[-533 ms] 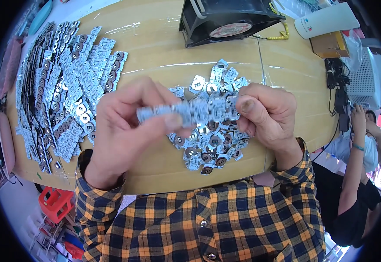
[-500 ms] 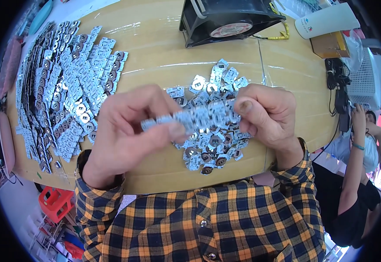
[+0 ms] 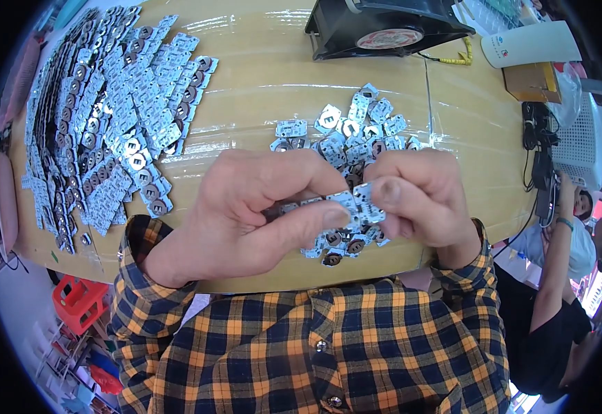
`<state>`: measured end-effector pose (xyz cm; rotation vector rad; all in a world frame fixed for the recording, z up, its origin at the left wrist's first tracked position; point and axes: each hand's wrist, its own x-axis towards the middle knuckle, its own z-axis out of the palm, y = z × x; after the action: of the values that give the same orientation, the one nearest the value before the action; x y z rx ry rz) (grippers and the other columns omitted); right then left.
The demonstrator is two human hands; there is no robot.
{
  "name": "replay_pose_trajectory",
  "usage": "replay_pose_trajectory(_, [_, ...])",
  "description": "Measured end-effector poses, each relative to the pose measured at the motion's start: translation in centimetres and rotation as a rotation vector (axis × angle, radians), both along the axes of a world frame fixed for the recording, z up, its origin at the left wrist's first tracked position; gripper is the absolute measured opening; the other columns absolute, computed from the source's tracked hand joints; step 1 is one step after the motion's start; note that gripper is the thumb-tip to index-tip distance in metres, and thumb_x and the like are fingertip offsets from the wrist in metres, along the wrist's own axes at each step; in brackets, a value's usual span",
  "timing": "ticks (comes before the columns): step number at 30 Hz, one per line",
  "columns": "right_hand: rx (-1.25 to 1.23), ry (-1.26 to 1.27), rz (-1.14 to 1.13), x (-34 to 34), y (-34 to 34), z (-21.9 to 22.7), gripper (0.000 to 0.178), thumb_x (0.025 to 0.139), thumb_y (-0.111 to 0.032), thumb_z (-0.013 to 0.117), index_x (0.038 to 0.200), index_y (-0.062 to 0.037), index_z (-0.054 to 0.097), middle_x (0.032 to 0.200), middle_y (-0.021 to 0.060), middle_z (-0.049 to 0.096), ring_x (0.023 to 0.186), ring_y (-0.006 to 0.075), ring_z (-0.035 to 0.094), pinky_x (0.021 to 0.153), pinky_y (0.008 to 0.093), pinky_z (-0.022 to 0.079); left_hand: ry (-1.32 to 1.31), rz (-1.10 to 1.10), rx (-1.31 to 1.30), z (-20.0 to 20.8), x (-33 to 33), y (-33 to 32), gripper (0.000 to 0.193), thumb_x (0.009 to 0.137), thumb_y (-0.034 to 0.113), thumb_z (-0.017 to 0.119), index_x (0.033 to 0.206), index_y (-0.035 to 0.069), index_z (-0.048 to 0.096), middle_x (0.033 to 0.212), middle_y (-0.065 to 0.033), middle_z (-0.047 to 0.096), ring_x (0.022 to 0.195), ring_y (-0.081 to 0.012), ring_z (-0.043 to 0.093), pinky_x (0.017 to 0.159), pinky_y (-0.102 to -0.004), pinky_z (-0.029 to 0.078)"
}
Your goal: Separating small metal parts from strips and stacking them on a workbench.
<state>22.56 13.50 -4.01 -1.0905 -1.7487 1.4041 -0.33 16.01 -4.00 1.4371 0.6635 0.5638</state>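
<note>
Both hands [image 3: 328,207] pinch a silver strip [image 3: 346,203].

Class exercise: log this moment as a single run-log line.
left hand: pinches strip of small boards | right hand: grips its other end | loose boards behind | rows of strips at left

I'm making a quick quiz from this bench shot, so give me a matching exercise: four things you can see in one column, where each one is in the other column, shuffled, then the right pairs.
Things:
1. Black fan
2. Rows of metal strips
3. Red crate
4. Small metal strip

Places:
A. Pinched between the left hand and right hand
B. Far edge of the table, top of the picture
C. Below the table edge, lower left
D. Spread over the table's left side

Pairs: 1-B, 2-D, 3-C, 4-A
</note>
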Motion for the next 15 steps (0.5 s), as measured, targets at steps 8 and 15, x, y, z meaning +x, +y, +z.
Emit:
replay_pose_trajectory(8, [-0.472,0.342,-0.288,-0.1,0.2,-0.8,0.030,0.099,-0.020,0.050,0.074,-0.0026,0.052,0.053,0.0004,0.048,0.038,0.0028,0.036,0.036,0.0191,0.027,-0.035,0.173,0.255,-1.1,1.0,0.8,0.014,0.088,0.001,0.062,0.101,-0.004,0.063,0.083,-0.0081,0.065,0.071,-0.0103,0.060,0.062,-0.0221,0.047])
replay_pose_trajectory(15, [-0.178,0.090,-0.289,-0.9,0.3,-1.1,0.022,0.097,-0.013,0.055,0.079,-0.0008,0.062,0.056,-0.0031,0.053,0.048,0.0004,0.045,0.044,0.0181,0.033,0.138,0.248,0.715,-1.8,1.1,0.4,0.028,0.075,-0.009,0.067,0.103,-0.003,0.065,0.077,-0.0109,0.063,0.063,-0.0182,0.060,0.055,-0.0257,0.044])
